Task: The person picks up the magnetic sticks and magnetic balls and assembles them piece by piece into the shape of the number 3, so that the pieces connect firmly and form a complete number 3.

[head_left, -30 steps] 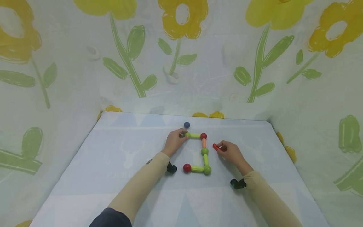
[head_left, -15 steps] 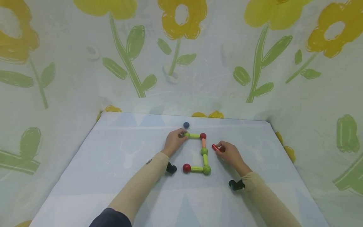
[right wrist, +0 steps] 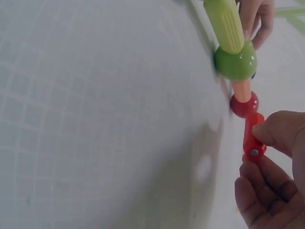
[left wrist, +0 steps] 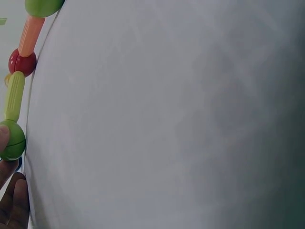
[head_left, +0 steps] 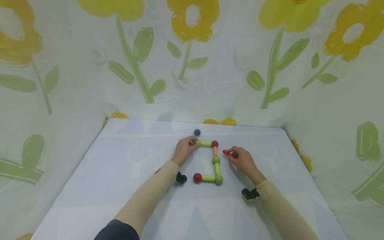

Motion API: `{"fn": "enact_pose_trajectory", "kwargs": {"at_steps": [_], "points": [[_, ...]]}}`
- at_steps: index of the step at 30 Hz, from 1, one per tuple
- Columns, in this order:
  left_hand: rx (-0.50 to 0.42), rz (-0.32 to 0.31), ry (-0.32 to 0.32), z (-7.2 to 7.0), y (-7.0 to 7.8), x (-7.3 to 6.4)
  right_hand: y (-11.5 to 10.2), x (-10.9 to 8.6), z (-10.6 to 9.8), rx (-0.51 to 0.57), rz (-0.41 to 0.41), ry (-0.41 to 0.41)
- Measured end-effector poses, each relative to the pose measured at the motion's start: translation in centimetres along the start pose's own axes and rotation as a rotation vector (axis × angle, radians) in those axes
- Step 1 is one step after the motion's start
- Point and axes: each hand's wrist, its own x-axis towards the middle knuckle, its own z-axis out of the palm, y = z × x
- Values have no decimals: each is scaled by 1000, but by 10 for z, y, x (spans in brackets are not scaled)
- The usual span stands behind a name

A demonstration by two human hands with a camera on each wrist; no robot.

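A chain of toy balls and rods lies on the table in a bracket shape. My left hand (head_left: 183, 150) pinches the green ball (left wrist: 13, 141) at the chain's far left end, thumb on one side. From it a yellow-green rod (head_left: 206, 144) runs to a red ball (head_left: 215, 144), then an orange rod (head_left: 215, 151) to a middle green ball (head_left: 216, 159). My right hand (head_left: 244, 161) holds a short red rod (right wrist: 253, 136) between thumb and fingers, right of the chain and apart from it in the head view. A silver dot shows at the rod's near end.
A loose blue ball (head_left: 197, 132) sits beyond my left fingers. The chain's near side ends in a red ball (head_left: 197, 177), joined by a yellow-green rod (head_left: 208, 178) to a green corner ball (head_left: 219, 180). Flower-printed cloth (head_left: 222, 76) hangs behind the table (head_left: 135, 196).
The red rod in my right hand has shifted slightly left and away from me, and its tilt has changed a little. My left hand stays on the green ball.
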Motion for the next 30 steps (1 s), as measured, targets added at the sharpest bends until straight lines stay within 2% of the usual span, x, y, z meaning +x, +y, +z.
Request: {"fn": "enact_pose_trajectory", "kwargs": {"at_steps": [10,16,22,30], "points": [[5,6,-6,-2,2,-1,-20,0,-1,15,-115,-23],[11,-4,-11,-2,2,0,-34,5,5,42,-217,-81],[26,-12,-21,-2,4,-1,-45,10,16,75,-252,-140],[32,-10,-19,-1,2,0,-52,17,24,47,-298,-168]]}}
